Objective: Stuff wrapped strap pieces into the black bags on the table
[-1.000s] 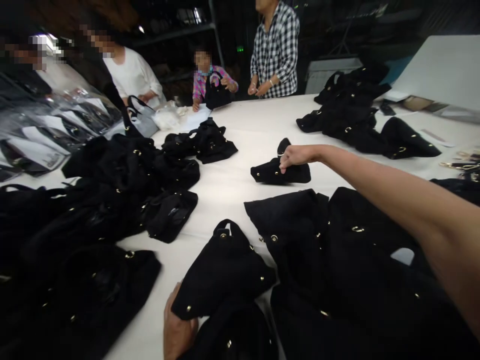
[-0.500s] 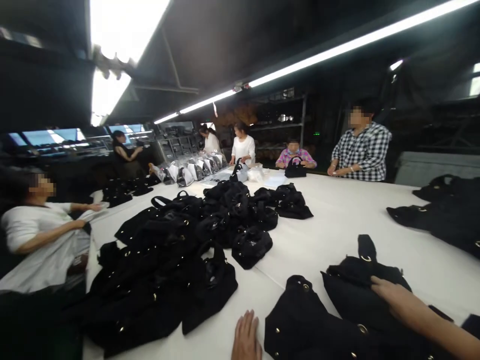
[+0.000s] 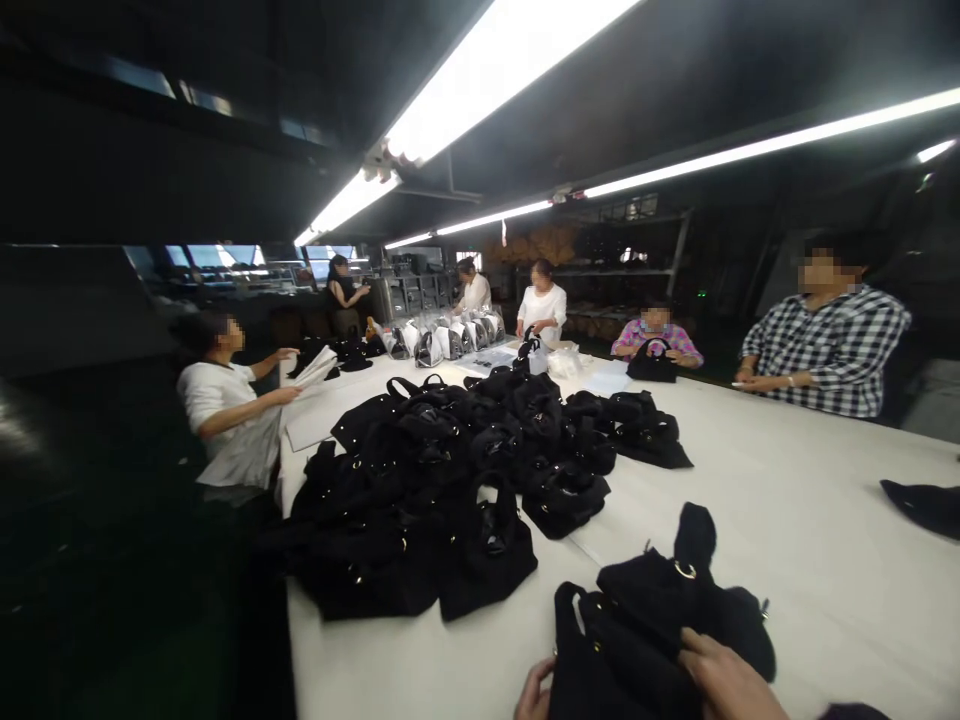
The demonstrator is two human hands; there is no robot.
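Black handbag [image 3: 660,620] flat on the white table [image 3: 810,520], under the right hand [image 3: 724,682] pressed on it with fingers together and just right of the left hand [image 3: 534,695] curled at its edge, nearer the bottom edge than before, bag heap [image 3: 450,470] beyond the left hand.

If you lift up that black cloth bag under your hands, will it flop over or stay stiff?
The black cloth bag would probably flop: it lies crumpled on the white table, its strap bent upward. It looks soft and likely light, though the gold metal ring adds slight weight. The right hand and left hand both touch it.
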